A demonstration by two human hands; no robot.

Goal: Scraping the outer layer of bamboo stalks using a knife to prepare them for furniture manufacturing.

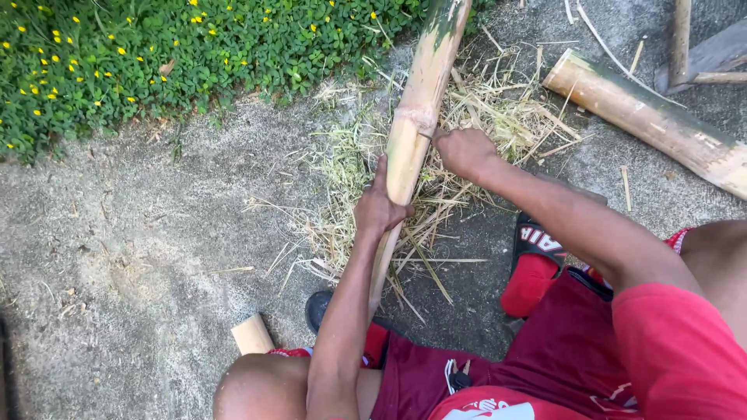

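A long pale bamboo pole (420,85) runs from the top centre down toward my lap. My left hand (379,206) grips its lower part, fingers wrapped around the stalk. My right hand (464,152) is closed tight beside the pole at a joint ring; a thin tool seems to poke from the fist toward the bamboo, but it is too small to make out. Dry shavings and splinters (436,187) lie heaped under and around the pole.
A second thick bamboo piece (654,120) lies at the upper right, near wooden sticks (685,47). A short cut block (252,334) rests by my knee. Green plants with yellow flowers (156,54) border the bare ground (140,257). My feet wear red and black slides (533,264).
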